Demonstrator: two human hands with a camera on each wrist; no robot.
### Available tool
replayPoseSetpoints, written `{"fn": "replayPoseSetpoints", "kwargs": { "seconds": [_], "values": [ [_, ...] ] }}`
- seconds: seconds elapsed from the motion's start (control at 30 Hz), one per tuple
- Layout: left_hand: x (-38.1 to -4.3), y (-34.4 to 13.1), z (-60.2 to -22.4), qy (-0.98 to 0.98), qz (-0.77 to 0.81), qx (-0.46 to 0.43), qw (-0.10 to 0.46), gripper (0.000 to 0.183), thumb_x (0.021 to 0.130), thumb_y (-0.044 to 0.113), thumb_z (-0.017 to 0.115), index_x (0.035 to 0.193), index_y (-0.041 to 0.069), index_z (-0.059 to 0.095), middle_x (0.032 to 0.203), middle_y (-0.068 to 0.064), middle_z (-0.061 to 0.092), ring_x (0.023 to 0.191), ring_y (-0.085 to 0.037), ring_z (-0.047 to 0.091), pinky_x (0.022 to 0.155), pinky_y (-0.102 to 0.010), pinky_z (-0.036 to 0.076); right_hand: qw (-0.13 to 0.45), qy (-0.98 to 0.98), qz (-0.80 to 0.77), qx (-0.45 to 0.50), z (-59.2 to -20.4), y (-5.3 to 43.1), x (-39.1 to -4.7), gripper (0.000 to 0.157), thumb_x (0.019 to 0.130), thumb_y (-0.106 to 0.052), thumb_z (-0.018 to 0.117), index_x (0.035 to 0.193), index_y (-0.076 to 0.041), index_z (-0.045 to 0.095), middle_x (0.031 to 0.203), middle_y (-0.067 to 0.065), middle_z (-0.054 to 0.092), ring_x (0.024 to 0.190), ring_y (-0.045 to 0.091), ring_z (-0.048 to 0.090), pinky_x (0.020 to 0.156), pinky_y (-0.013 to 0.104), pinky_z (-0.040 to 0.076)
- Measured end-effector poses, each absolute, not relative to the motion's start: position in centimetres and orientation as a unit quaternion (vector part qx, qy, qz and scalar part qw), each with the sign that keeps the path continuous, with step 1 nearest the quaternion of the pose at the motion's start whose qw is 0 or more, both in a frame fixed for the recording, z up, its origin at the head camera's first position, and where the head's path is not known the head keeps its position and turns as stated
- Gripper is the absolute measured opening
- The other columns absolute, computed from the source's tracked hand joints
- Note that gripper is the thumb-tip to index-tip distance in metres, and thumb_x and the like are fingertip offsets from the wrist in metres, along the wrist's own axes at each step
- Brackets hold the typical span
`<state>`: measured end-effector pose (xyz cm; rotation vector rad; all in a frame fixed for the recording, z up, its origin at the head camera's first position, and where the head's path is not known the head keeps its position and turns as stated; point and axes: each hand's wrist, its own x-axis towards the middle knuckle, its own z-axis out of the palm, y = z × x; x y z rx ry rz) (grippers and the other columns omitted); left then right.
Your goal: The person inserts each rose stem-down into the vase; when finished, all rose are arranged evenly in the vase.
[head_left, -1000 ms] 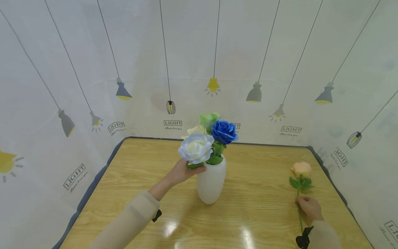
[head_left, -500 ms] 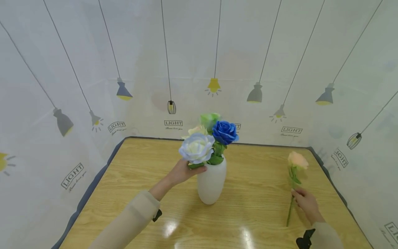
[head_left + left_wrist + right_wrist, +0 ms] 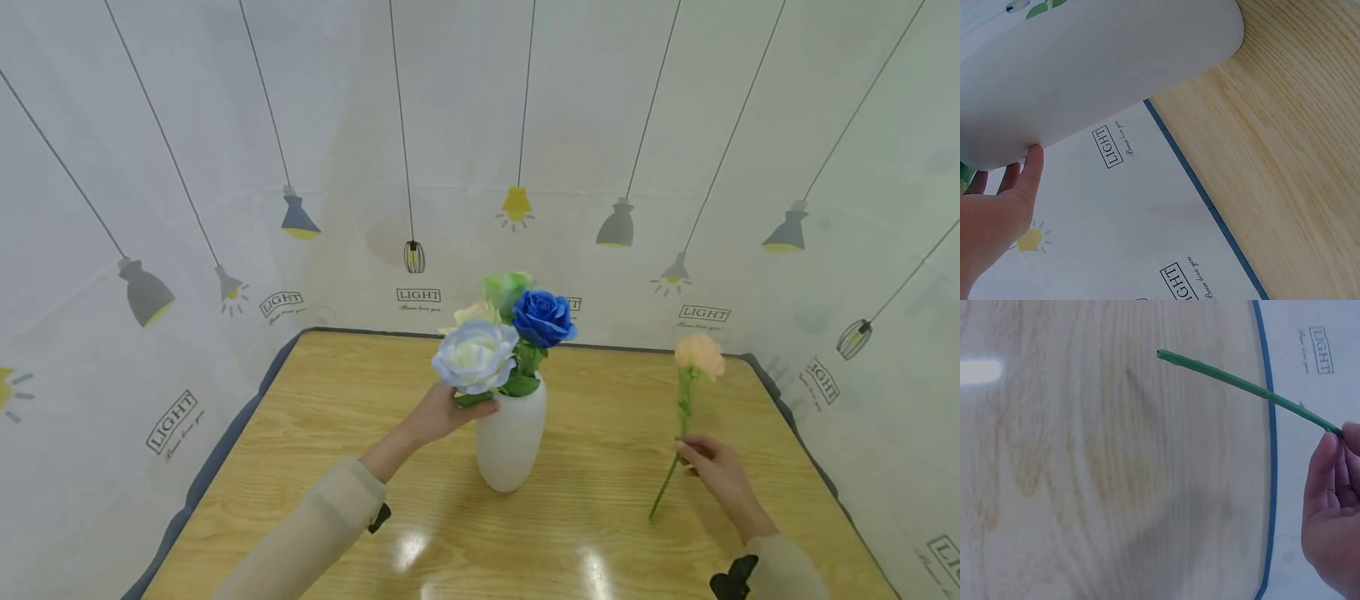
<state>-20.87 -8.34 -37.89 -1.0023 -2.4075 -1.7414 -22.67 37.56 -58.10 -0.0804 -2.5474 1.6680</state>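
A white vase (image 3: pixel 512 442) stands upright on the wooden table. It holds a pale blue-white rose (image 3: pixel 474 357), a deep blue rose (image 3: pixel 543 318), a cream rose (image 3: pixel 477 315) and a green bloom (image 3: pixel 506 288). My left hand (image 3: pixel 438 414) holds the vase near its rim, the thumb across the front and the other fingers partly hidden under the pale rose. Over to the right, my right hand (image 3: pixel 718 477) pinches a peach rose (image 3: pixel 701 357) by its stem (image 3: pixel 1229 378). The bloom points up and away; the stem's lower end slants left above the tabletop.
The wooden table (image 3: pixel 337 383) has a dark blue edge strip (image 3: pixel 225 446). White cloth walls (image 3: pixel 585 108) printed with hanging lamps enclose its back and sides. Light glares on the near tabletop.
My right hand has lifted the peach rose off the table and moved it left toward the vase, its stem swinging to slant down-left. The left hand and vase have stayed put.
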Motion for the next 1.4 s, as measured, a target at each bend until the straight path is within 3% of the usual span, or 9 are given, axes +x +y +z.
{"fn": "replayPoseSetpoints", "kwargs": {
  "seconds": [0.33, 0.83, 1.17, 1.4],
  "values": [
    [-20.9, -8.4, -37.9, -0.767, -0.555, -0.322, 0.002, 0.054, 0.078, 0.002, 0.066, 0.124, 0.000, 0.038, 0.123, -0.014, 0.043, 0.115, -0.024, 0.039, 0.093, -0.037, 0.035, 0.065, -0.845, 0.530, 0.039, -47.7, 30.4, -19.6, 0.038, 0.090, -0.022, 0.053, 0.107, 0.011, 0.052, 0.091, 0.018, 0.057, 0.073, 0.009, 0.055, 0.060, 0.026, 0.051],
    [-20.9, -8.4, -38.1, -0.767, -0.558, -0.316, 0.002, 0.057, 0.078, 0.003, 0.066, 0.126, 0.002, 0.036, 0.125, -0.013, 0.041, 0.117, -0.023, 0.037, 0.095, -0.037, 0.033, 0.117, -0.790, 0.593, 0.100, -44.3, 26.6, -19.5, 0.030, 0.087, -0.008, 0.056, 0.110, 0.010, 0.046, 0.083, 0.004, 0.057, 0.069, 0.011, 0.056, 0.057, 0.026, 0.051],
    [-20.9, -8.4, -38.1, -0.765, -0.558, -0.322, 0.003, 0.056, 0.078, 0.003, 0.066, 0.126, 0.002, 0.036, 0.125, -0.013, 0.041, 0.117, -0.023, 0.037, 0.095, -0.037, 0.033, 0.147, -0.783, 0.590, 0.133, -41.8, 24.1, -19.0, 0.027, 0.085, 0.000, 0.057, 0.108, 0.010, 0.049, 0.081, 0.004, 0.058, 0.067, 0.008, 0.055, 0.053, 0.026, 0.050],
    [-20.9, -8.4, -38.1, -0.763, -0.560, -0.323, 0.003, 0.057, 0.078, 0.002, 0.066, 0.126, 0.002, 0.035, 0.125, -0.014, 0.041, 0.117, -0.024, 0.037, 0.095, -0.037, 0.033, 0.192, -0.766, 0.588, 0.174, -38.1, 21.4, -17.5, 0.019, 0.082, 0.009, 0.055, 0.101, 0.012, 0.052, 0.076, 0.013, 0.056, 0.062, 0.010, 0.053, 0.049, 0.023, 0.046]
  ]
}}
